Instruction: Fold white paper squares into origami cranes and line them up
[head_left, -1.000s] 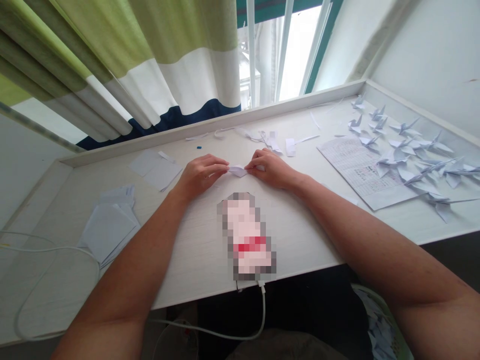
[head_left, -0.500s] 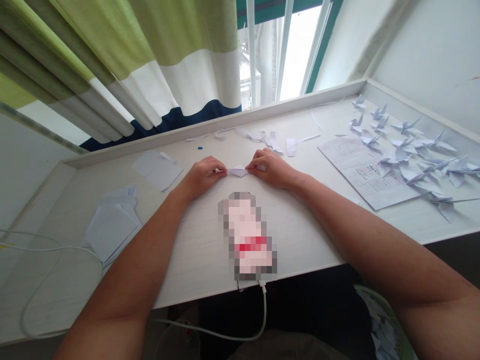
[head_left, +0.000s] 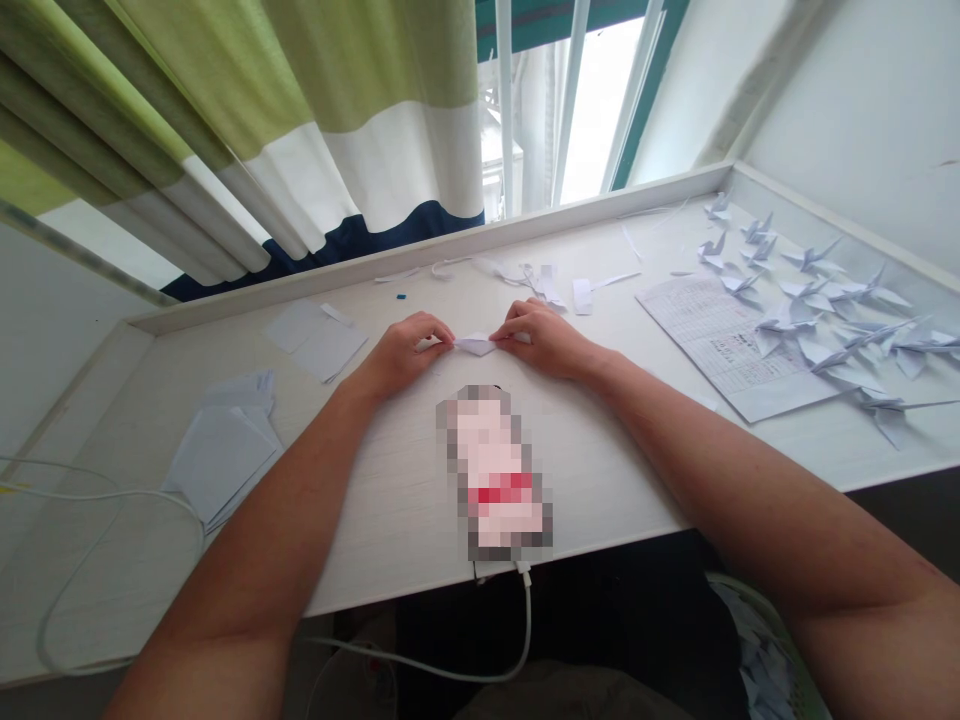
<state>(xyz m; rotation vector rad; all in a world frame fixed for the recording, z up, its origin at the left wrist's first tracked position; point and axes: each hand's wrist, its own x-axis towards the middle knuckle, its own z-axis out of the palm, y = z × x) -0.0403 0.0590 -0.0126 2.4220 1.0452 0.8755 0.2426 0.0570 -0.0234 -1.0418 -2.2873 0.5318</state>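
A small folded white paper (head_left: 474, 345) is held just above or on the white table (head_left: 390, 480), between both hands. My left hand (head_left: 409, 350) pinches its left tip between thumb and fingers. At the opposite tip, my right hand (head_left: 536, 335) has a similar pinch. Nearer the front edge lies a phone (head_left: 499, 475), its surface pixelated, with a white cable (head_left: 529, 610) plugged into its lower end.
Several folded paper cranes (head_left: 840, 310) stand at the right, some on a written sheet (head_left: 720, 350). Paper stacks (head_left: 225, 450) and loose squares (head_left: 330, 345) lie left. Scraps (head_left: 581, 296) and a small blue piece (head_left: 401, 296) are farther back. A basket (head_left: 780, 640) holds folded paper below the table.
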